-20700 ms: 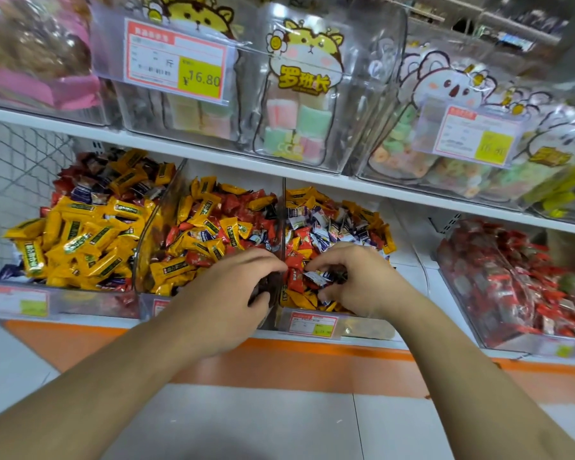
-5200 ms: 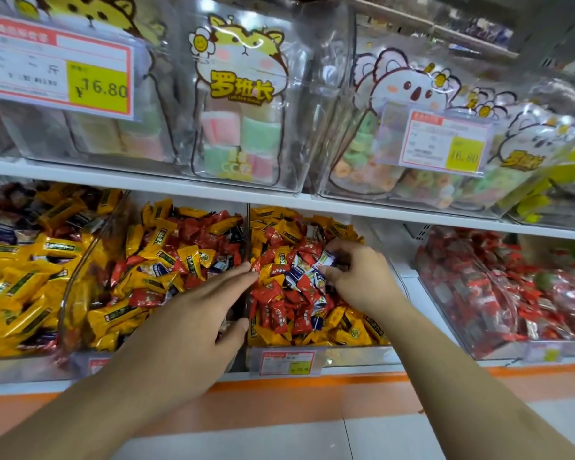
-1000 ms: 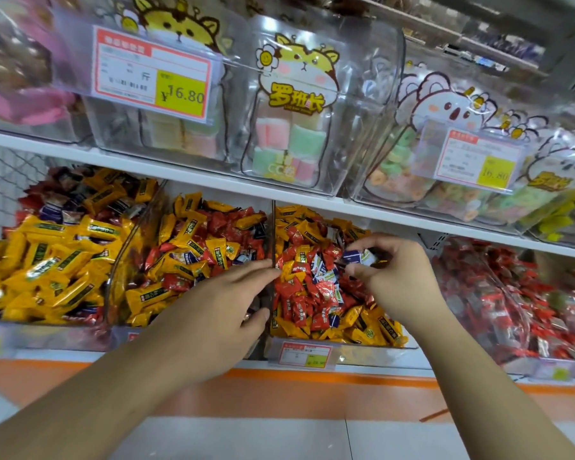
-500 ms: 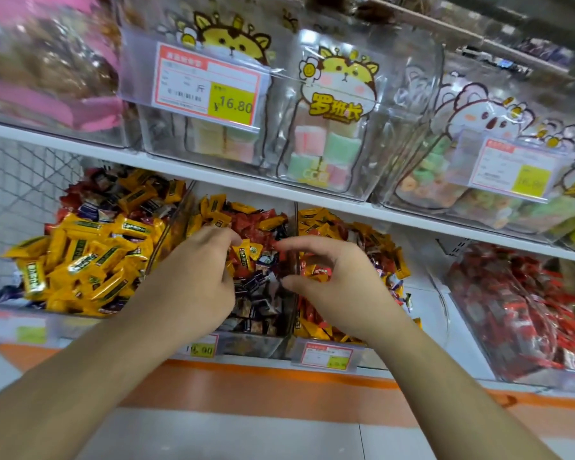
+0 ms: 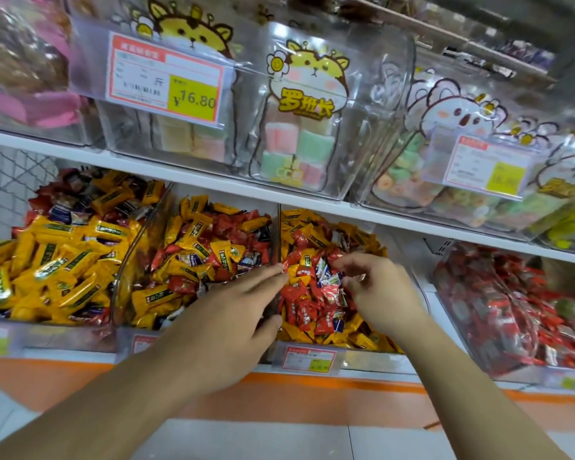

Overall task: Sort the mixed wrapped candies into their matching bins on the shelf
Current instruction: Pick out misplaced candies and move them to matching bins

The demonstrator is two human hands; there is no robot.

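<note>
The mixed bin (image 5: 362, 358) on the lower shelf holds small red, yellow and blue-white wrapped candies (image 5: 312, 303). My right hand (image 5: 379, 293) hovers over it, fingers curled and apart, with the fingertips just above some blue-white candies (image 5: 329, 277) and nothing held. My left hand (image 5: 236, 313) lies flat along the clear divider (image 5: 277, 234) between this bin and the middle bin (image 5: 140, 247). Its fingers are stretched out and its thumb is beside the divider. The middle bin holds yellow and red candies (image 5: 206, 254). What lies under the left palm is hidden.
A left bin of yellow bar candies (image 5: 47, 260) and a far right bin of red candies (image 5: 495, 310) flank the two. The upper shelf (image 5: 180, 175) carries clear cartoon-printed boxes of marshmallows (image 5: 296, 141) and price tags (image 5: 166, 78). Wire mesh (image 5: 10, 180) closes the left end.
Half a second ago both hands were over the middle bin. My right hand has moved back right over the mixed bin, and my left hand has shifted onto the divider.
</note>
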